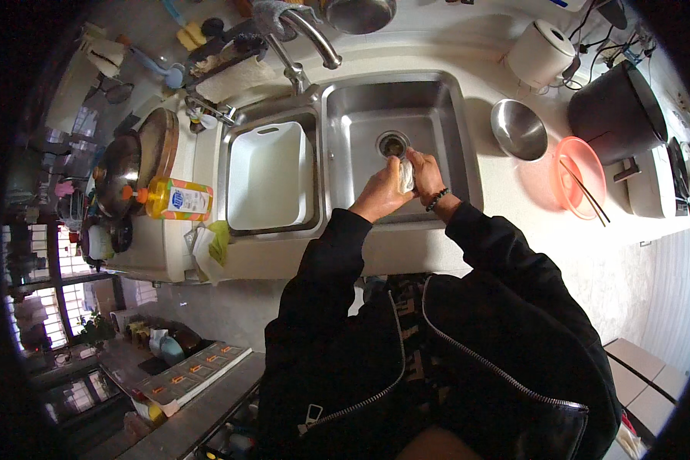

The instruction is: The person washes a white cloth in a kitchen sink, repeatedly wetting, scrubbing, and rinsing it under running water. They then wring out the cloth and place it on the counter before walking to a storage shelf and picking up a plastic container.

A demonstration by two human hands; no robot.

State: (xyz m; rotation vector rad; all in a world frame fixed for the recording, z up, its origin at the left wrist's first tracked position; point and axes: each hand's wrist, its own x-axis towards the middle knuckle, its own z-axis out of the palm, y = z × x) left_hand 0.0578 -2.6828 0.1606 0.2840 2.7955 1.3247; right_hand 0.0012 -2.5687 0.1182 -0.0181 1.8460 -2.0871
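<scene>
Over the right basin of the stainless steel sink (359, 190), my left hand (382, 187) and my right hand (428, 175) grip a small whitish item (406, 175) between them. It looks like a wadded cloth, though my fingers cover most of it. Just beyond my fingertips lies the drain strainer (392, 145), with some dark residue in it. A beaded bracelet (437, 199) circles my right wrist. The metal faucet (316, 43) arches at the back, its spout above the basin's rear edge, with a grey cloth (282, 14) draped over it.
A white plastic tub (270, 178) fills the left basin. Left of it lie a yellow dish soap bottle (178, 198) and a green-and-white cloth (213, 244). On the right counter are a steel bowl (518, 129), a pink basin (575, 172) with chopsticks (585, 192) and a dark pot (615, 112).
</scene>
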